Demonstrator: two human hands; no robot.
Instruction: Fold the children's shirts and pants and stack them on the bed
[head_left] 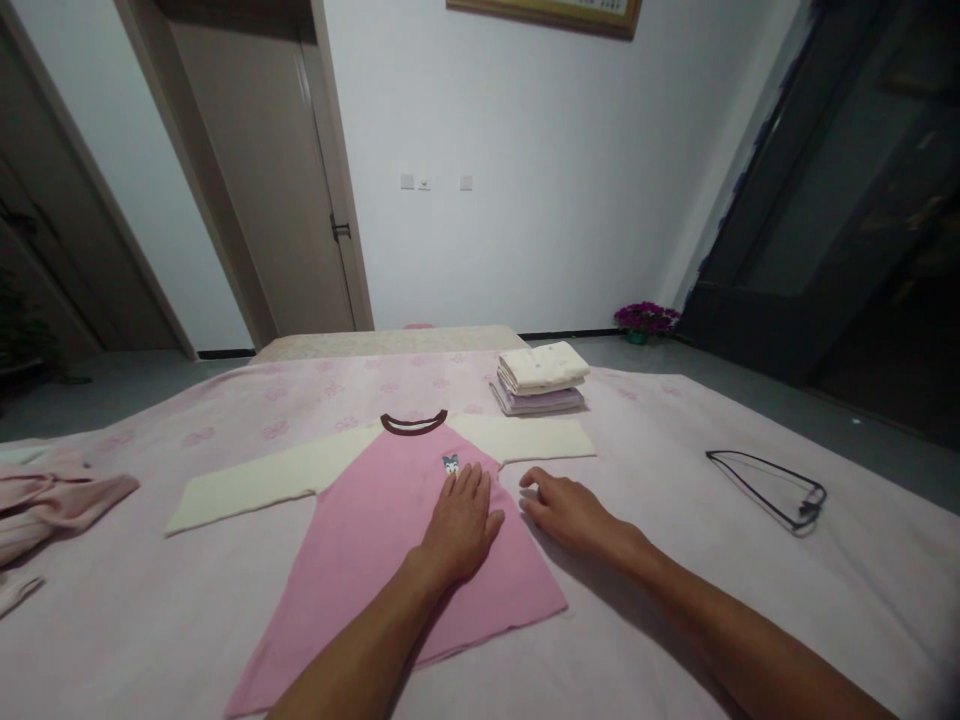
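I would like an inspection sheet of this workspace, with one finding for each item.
Surface: pale pink flower-patterned cloth.
Job's things: pink fabric long-sleeved shirt, cream sleeves, spread out.
Clutter: folded cream-and-lilac fabric stack; rumpled pink fabric; thin black-framed item, possibly eyeglasses.
Hands: left hand flat on the shirt; right hand beside it, fingers curled.
Cables: nothing seen.
Surroundings: white wall, brown-grey door, purple-flowered potted plant.
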